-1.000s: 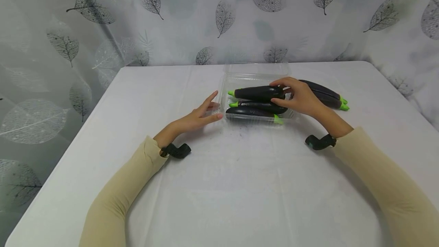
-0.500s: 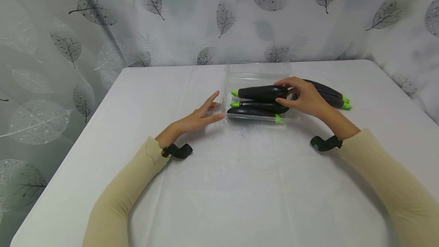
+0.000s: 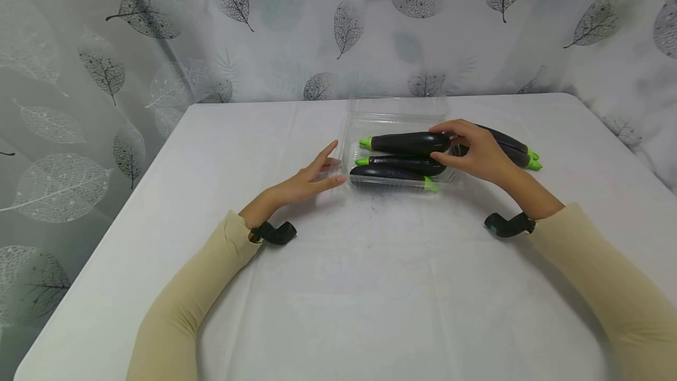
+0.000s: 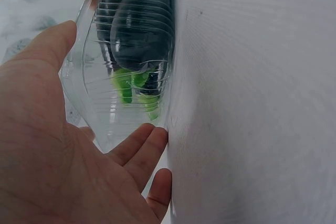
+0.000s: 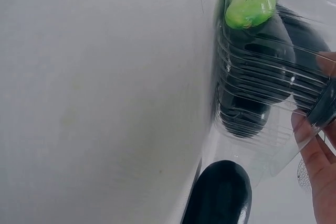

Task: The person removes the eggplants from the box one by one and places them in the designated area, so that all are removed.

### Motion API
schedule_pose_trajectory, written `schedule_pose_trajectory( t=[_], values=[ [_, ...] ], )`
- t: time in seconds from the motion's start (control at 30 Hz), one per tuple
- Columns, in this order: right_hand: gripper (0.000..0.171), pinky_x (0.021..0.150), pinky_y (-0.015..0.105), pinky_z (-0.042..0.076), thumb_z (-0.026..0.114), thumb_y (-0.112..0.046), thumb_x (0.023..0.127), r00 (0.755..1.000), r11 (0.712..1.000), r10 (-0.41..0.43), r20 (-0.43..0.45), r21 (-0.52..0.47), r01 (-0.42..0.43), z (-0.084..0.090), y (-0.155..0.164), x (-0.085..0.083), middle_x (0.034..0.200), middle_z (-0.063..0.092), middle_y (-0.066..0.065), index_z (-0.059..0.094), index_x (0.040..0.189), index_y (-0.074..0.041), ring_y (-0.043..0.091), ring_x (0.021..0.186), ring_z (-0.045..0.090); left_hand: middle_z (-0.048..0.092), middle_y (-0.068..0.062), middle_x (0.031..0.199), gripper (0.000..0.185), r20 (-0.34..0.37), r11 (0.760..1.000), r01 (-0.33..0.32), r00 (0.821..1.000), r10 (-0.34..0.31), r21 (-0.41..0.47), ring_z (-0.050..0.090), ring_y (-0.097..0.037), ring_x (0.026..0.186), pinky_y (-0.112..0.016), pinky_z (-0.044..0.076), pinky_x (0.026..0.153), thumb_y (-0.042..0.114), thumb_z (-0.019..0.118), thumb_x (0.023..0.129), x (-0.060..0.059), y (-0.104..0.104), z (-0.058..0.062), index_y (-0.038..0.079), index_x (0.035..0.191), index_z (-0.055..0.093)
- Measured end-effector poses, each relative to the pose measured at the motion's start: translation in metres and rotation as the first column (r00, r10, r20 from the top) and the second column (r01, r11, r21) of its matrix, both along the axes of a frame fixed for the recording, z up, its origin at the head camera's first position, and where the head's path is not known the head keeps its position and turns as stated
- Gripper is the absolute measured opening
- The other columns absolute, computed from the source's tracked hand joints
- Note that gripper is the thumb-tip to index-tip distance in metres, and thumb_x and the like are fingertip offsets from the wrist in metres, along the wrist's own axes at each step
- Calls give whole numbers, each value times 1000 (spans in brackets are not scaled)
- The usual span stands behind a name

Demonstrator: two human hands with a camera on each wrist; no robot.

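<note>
Eggplant [image 3: 407, 143] in my right hand [image 3: 476, 154], fingers and thumb curled round its blunt end, held over the clear plastic tray [image 3: 395, 117] with the green stem tip pointing toward my left hand [image 3: 309, 180]. Two more eggplants lie in the tray right under it: middle eggplant [image 3: 404, 163] with its stem toward the left hand, near eggplant [image 3: 388, 174] with its stem toward the right hand. Left hand flat and relaxed, fingers straight, fingertips [image 4: 149, 145] touching the tray's ribbed end wall [image 4: 118, 82], holding nothing. The left wrist view shows green stems through that clear wall. Two spare eggplants [image 3: 508, 146] lie on the tabletop [image 3: 370, 287] just beyond my right hand, outside the tray, touching each other, stems away from the tray. In the right wrist view a green stem end [image 5: 249, 4] sits inside the tray, and a dark rounded eggplant end [image 5: 220, 195] is outside it, near my hand. White cloth on the tabletop, leaf-print curtain [image 3: 158, 34] behind.
</note>
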State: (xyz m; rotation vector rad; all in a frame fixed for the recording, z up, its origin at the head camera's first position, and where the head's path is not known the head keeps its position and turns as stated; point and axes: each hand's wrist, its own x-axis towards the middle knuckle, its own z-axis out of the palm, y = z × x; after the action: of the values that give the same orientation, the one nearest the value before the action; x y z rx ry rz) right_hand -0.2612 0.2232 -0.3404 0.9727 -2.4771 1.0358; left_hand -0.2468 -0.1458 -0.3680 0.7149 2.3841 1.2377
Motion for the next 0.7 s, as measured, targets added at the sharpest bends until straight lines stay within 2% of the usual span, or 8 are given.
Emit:
schedule_pose_trajectory(
  t=[0.13, 0.23, 0.37, 0.7],
  values=[
    [48, 84, 9, 46, 77, 5, 78, 1000, 1000, 0, -12, 1, 0, -1, 2, 0, 120, 61, 14, 63, 123, 0, 3, 101, 54, 32, -11, 154, 90, -5, 1000, 7, 1000, -7, 4, 26, -27, 145, -55, 19, 115, 50, 55, 96, 0, -1, 0, 27, 158, -7],
    [47, 84, 8, 45, 77, 6, 78, 1000, 1000, 7, -17, -10, -7, 1, 3, 2, 120, 62, 14, 63, 122, 1, -2, 101, 52, 32, -11, 154, 88, -7, 1000, 5, 1000, -5, 0, 26, -28, 144, -56, 19, 115, 48, 54, 97, 0, -1, 0, 28, 158, -7],
    [48, 85, 7, 44, 77, 8, 76, 1000, 1000, 10, -28, -23, -10, 1, 4, 3, 119, 62, 15, 63, 122, 2, -3, 102, 52, 33, -10, 154, 84, -8, 1000, 0, 1000, 0, -11, 26, -29, 144, -55, 20, 115, 37, 54, 100, 0, 0, 0, 29, 157, -7],
    [50, 85, 7, 44, 77, 11, 74, 998, 999, 4, -55, -46, -6, 4, 9, 7, 117, 62, 16, 63, 122, 3, -3, 103, 51, 32, -10, 155, 84, -1, 1000, -2, 1000, 2, -12, 26, -30, 145, -55, 20, 115, 35, 54, 100, 2, 1, 2, 29, 157, -8]
  ],
)
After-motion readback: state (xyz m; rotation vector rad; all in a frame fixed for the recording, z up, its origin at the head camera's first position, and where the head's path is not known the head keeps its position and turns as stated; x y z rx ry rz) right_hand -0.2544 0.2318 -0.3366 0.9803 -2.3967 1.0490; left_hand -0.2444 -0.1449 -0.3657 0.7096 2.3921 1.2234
